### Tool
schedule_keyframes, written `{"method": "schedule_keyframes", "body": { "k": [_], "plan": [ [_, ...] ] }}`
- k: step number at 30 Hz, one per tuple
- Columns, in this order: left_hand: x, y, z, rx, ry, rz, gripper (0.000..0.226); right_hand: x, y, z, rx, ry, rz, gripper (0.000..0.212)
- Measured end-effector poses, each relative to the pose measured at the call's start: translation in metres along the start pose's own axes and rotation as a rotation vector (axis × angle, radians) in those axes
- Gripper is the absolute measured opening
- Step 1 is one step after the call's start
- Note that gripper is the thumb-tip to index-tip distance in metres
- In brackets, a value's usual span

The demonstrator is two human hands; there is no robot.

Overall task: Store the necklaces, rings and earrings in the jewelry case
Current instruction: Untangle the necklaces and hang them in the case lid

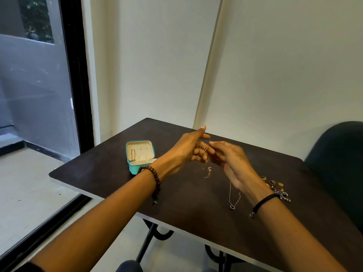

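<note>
Left hand (188, 150) and right hand (229, 161) both pinched a thin gold necklace (205, 154) over the desk (196, 213), probably untangling it, so next it'd need careful hanging in the open case (140, 156) near the left edge.

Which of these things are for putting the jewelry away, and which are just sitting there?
For the job: jewelry case, gold chain held by left hand and right hand, pendant necklace, rings.
Just there: chair, window, beaded bracelet.
</note>
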State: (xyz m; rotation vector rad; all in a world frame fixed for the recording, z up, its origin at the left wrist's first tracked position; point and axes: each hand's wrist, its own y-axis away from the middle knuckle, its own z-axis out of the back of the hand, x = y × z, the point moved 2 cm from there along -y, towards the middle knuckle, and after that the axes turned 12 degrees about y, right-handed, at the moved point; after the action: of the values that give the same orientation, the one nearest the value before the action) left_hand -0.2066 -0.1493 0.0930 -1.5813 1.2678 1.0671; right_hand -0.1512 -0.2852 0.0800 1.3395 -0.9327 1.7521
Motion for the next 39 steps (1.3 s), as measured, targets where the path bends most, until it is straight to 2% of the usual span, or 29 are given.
{"method": "schedule_keyframes", "body": {
  "k": [4,10,13,20,28,31,35,39],
  "plan": [
    [0.000,0.001,0.005,-0.023,0.062,0.040,0.047,0.001,0.002,-0.008,0.035,-0.287,-0.100,0.011],
    [0.001,0.003,0.016,-0.061,0.134,0.042,0.044,0.002,0.006,-0.016,0.103,-0.461,-0.184,0.008],
    [0.003,0.004,0.022,-0.075,0.178,0.074,0.044,0.001,0.007,-0.016,0.139,-0.433,-0.162,0.010],
    [-0.001,0.004,0.031,-0.080,0.199,0.068,0.043,-0.009,0.016,-0.022,0.254,-0.083,-0.052,0.034],
    [-0.003,0.007,0.034,-0.063,0.032,0.062,0.037,-0.003,0.018,-0.025,0.248,0.048,-0.002,0.028],
    [0.001,0.006,0.039,-0.084,0.018,0.034,0.032,-0.004,0.014,-0.027,0.217,-0.028,0.012,0.024],
    [0.003,0.008,0.052,-0.060,-0.058,0.027,0.031,-0.006,0.006,-0.029,0.225,-0.336,-0.018,0.018],
    [0.001,0.011,0.063,-0.032,-0.119,0.005,0.033,-0.009,0.002,-0.034,0.207,-0.313,-0.051,0.019]
  ]
}}
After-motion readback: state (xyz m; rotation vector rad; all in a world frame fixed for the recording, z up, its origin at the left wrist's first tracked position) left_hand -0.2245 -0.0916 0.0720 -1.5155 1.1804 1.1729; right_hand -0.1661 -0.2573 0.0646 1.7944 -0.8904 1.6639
